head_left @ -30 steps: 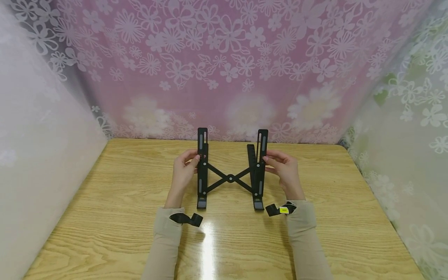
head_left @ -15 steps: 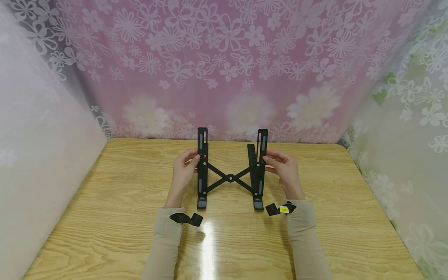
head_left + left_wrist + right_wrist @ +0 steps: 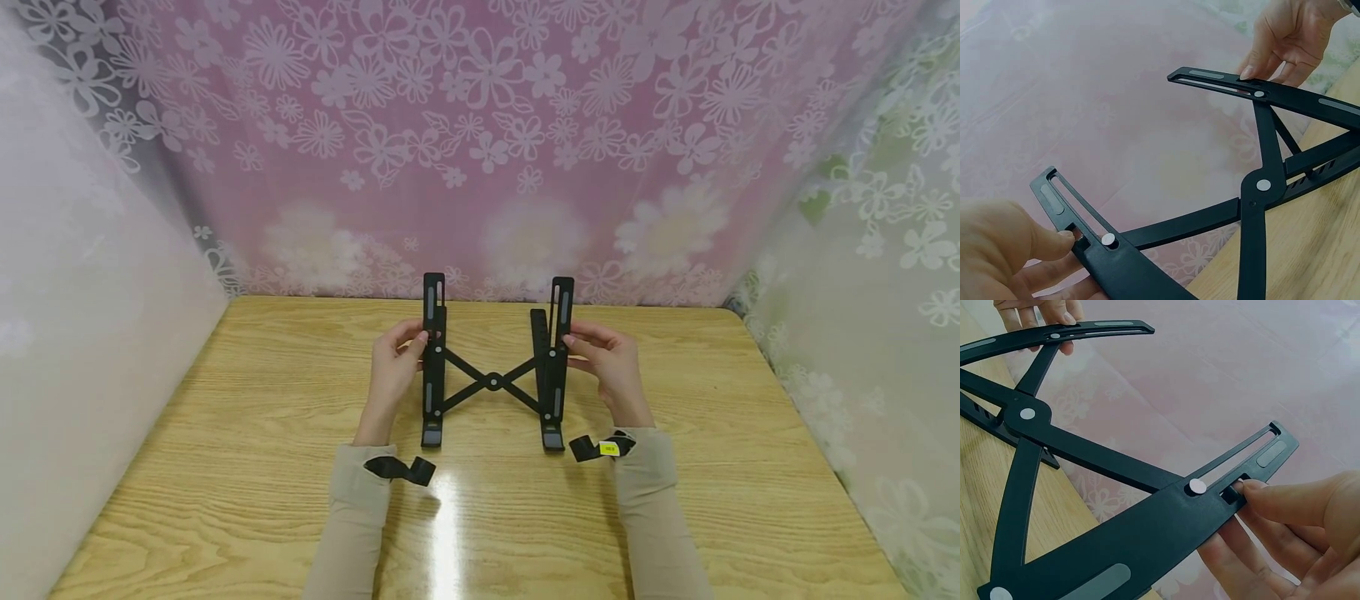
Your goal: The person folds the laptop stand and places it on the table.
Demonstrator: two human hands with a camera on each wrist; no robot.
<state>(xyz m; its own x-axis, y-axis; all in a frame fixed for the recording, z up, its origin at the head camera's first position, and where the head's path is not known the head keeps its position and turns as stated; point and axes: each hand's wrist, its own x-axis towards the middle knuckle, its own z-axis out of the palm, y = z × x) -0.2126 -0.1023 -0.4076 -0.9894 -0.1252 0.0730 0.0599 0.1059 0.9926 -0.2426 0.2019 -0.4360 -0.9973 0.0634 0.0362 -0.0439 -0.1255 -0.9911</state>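
A black folding laptop stand (image 3: 493, 382) is spread on the table, its two side arms joined by crossed bars with a round pivot in the middle. My left hand (image 3: 396, 354) pinches the outer edge of the left arm, thumb on top near the slot, as the left wrist view also shows with the thumb (image 3: 1054, 242) at a small notch. On the other side my right hand (image 3: 609, 358) grips the right arm the same way; in the right wrist view its thumb (image 3: 1272, 499) presses at the matching notch. Fingers beneath the arms are partly hidden.
The wood-grain table (image 3: 247, 467) carries the stand toward its back half. Behind it hangs a pink flowered curtain (image 3: 480, 167), with pale curtains at the left (image 3: 97, 292) and right (image 3: 885, 333). Both sleeves bear black wrist mounts (image 3: 401, 469).
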